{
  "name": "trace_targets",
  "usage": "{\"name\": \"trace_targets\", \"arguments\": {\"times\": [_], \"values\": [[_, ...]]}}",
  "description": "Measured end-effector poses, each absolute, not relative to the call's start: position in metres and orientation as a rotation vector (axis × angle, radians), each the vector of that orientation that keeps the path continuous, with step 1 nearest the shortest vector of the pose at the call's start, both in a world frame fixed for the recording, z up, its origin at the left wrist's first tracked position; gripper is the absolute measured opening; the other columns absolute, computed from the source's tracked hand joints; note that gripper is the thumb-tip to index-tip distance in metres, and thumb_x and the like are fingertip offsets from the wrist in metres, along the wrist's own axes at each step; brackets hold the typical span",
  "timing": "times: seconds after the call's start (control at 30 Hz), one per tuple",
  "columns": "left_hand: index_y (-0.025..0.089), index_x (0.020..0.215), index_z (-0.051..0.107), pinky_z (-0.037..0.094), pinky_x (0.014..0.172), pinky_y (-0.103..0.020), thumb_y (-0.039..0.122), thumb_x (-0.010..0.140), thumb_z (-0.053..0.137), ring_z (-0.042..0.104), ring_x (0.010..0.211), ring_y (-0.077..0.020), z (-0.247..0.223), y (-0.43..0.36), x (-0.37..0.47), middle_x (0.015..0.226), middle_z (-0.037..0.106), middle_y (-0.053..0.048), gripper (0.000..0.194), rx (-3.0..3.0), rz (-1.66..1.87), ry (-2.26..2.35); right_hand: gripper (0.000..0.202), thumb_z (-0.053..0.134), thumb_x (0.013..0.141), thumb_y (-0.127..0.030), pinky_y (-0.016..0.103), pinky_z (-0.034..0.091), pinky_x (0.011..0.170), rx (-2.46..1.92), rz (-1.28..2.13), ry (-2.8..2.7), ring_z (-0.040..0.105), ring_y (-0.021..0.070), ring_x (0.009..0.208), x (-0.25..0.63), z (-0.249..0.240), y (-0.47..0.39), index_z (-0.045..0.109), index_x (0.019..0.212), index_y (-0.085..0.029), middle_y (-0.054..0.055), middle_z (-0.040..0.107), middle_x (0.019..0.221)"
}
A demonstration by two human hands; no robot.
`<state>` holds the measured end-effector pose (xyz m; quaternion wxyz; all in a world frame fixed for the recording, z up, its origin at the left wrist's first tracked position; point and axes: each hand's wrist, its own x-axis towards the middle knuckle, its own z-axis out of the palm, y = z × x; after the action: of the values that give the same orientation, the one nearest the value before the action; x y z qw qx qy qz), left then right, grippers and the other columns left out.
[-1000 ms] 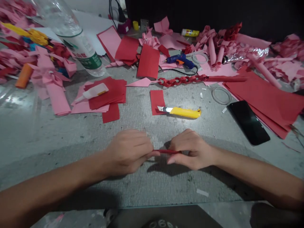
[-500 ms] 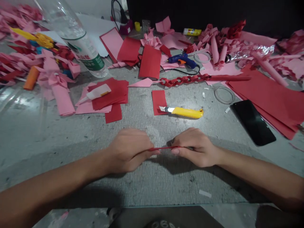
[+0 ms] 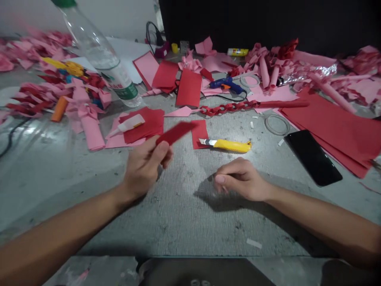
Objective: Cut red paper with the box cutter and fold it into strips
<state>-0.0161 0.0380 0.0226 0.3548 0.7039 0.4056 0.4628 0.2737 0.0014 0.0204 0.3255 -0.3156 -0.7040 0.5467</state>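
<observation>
My left hand (image 3: pixel 144 169) pinches a red paper strip (image 3: pixel 176 133) between thumb and fingers, raised over the grey table. To its right, my right hand (image 3: pixel 241 178) has its fingers curled and pressed together; nothing shows in them. Beyond the hands lies a small red paper piece (image 3: pixel 199 129), with the tip of a yellow cutter (image 3: pixel 233 145) resting on it, blade out. Behind my left hand is a stack of red sheets (image 3: pixel 153 129), topped by a white glue bottle (image 3: pixel 130 123). A red paper chain (image 3: pixel 228 107) stretches across behind the cutter.
At the right lie a black phone (image 3: pixel 314 157), large red sheets (image 3: pixel 336 131) and a tape ring (image 3: pixel 276 124). A clear bottle (image 3: pixel 119 81) stands at the back left. A blue glue gun (image 3: pixel 228 84) and heaps of pink paper line the back.
My left hand has moved left and up with the red strip, which has left my right hand. My right hand has barely moved. The view has tilted slightly upward.
</observation>
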Motion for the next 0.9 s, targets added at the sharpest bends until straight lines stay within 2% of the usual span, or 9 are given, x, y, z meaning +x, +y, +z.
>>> {"name": "trace_targets", "arguments": {"times": [0.07, 0.2, 0.3, 0.4, 0.5, 0.6, 0.7, 0.77, 0.9], "values": [[0.024, 0.098, 0.071, 0.045, 0.051, -0.027, 0.044, 0.112, 0.053, 0.058, 0.057, -0.0130, 0.020, 0.054, -0.014, 0.070, 0.062, 0.002, 0.031, 1.638, 1.120, 1.060, 0.044, 0.065, 0.109, -0.042, 0.023, 0.042, 0.051, -0.857, 1.441, -1.866, 0.058, 0.0098, 0.052, 0.273, 0.020, 0.002, 0.074, 0.075, -0.016, 0.002, 0.071, 0.063], [0.022, 0.074, 0.071, 0.041, 0.053, -0.027, 0.045, 0.101, 0.070, 0.054, 0.058, -0.0118, 0.022, 0.086, -0.013, 0.065, 0.061, 0.001, 0.037, 1.697, 1.163, 1.272, 0.046, 0.067, 0.107, -0.045, 0.024, 0.039, 0.052, -0.899, 1.425, -1.885, 0.054, 0.0090, 0.052, 0.271, 0.019, 0.002, 0.074, 0.073, -0.016, 0.001, 0.070, 0.062], [0.021, 0.071, 0.072, 0.040, 0.057, -0.028, 0.042, 0.097, 0.076, 0.053, 0.059, -0.0107, 0.032, 0.103, -0.024, 0.066, 0.064, 0.001, 0.033, 1.737, 1.287, 1.344, 0.046, 0.067, 0.106, -0.045, 0.024, 0.037, 0.051, -0.935, 1.408, -1.894, 0.051, 0.0086, 0.052, 0.269, 0.018, 0.002, 0.073, 0.072, -0.015, -0.001, 0.064, 0.057], [0.022, 0.071, 0.071, 0.039, 0.058, -0.029, 0.042, 0.097, 0.077, 0.052, 0.058, -0.0112, 0.047, 0.117, -0.042, 0.066, 0.064, 0.001, 0.033, 1.756, 1.391, 1.401, 0.046, 0.069, 0.104, -0.047, 0.024, 0.035, 0.051, -0.948, 1.400, -1.898, 0.048, 0.0087, 0.051, 0.267, 0.016, 0.001, 0.071, 0.070, -0.016, -0.003, 0.059, 0.055], [0.023, 0.070, 0.070, 0.040, 0.060, -0.029, 0.042, 0.100, 0.070, 0.054, 0.059, -0.0132, 0.058, 0.124, -0.056, 0.063, 0.063, 0.002, 0.035, 1.917, 1.376, 1.490, 0.048, 0.066, 0.105, -0.049, 0.025, 0.035, 0.053, -0.983, 1.374, -1.928, 0.048, 0.0092, 0.052, 0.266, 0.014, 0.001, 0.071, 0.070, -0.016, -0.002, 0.060, 0.057], [0.024, 0.076, 0.075, 0.043, 0.066, -0.030, 0.038, 0.100, 0.066, 0.060, 0.064, -0.0158, 0.063, 0.125, -0.060, 0.069, 0.070, 0.001, 0.029, 2.162, 1.302, 1.584, 0.048, 0.063, 0.106, -0.047, 0.025, 0.035, 0.054, -1.000, 1.357, -1.967, 0.048, 0.0095, 0.053, 0.265, 0.013, 0.001, 0.070, 0.070, -0.016, -0.002, 0.058, 0.057], [0.025, 0.091, 0.083, 0.048, 0.077, -0.032, 0.038, 0.097, 0.070, 0.071, 0.078, -0.0195, 0.067, 0.124, -0.066, 0.087, 0.081, -0.002, 0.019, 2.245, 1.306, 1.652, 0.046, 0.061, 0.106, -0.043, 0.026, 0.035, 0.057, -0.990, 1.312, -1.996, 0.048, 0.0098, 0.054, 0.264, 0.013, 0.001, 0.068, 0.069, -0.016, -0.003, 0.057, 0.057], [0.026, 0.100, 0.085, 0.050, 0.082, -0.032, 0.040, 0.098, 0.072, 0.074, 0.084, -0.0207, 0.068, 0.123, -0.077, 0.095, 0.084, -0.003, 0.020, 2.245, 1.373, 1.722, 0.045, 0.061, 0.106, -0.041, 0.027, 0.034, 0.058, -0.988, 1.272, -2.019, 0.048, 0.0102, 0.056, 0.264, 0.014, 0.001, 0.067, 0.068, -0.017, -0.002, 0.057, 0.059], [0.024, 0.101, 0.084, 0.053, 0.075, -0.031, 0.041, 0.103, 0.068, 0.075, 0.077, -0.0191, 0.064, 0.118, -0.102, 0.091, 0.084, -0.003, 0.023, 2.458, 1.364, 1.846, 0.046, 0.057, 0.107, -0.041, 0.029, 0.032, 0.060, -0.995, 1.246, -2.051, 0.046, 0.0107, 0.057, 0.263, 0.013, 0.000, 0.066, 0.068, -0.018, -0.003, 0.056, 0.058]]}}
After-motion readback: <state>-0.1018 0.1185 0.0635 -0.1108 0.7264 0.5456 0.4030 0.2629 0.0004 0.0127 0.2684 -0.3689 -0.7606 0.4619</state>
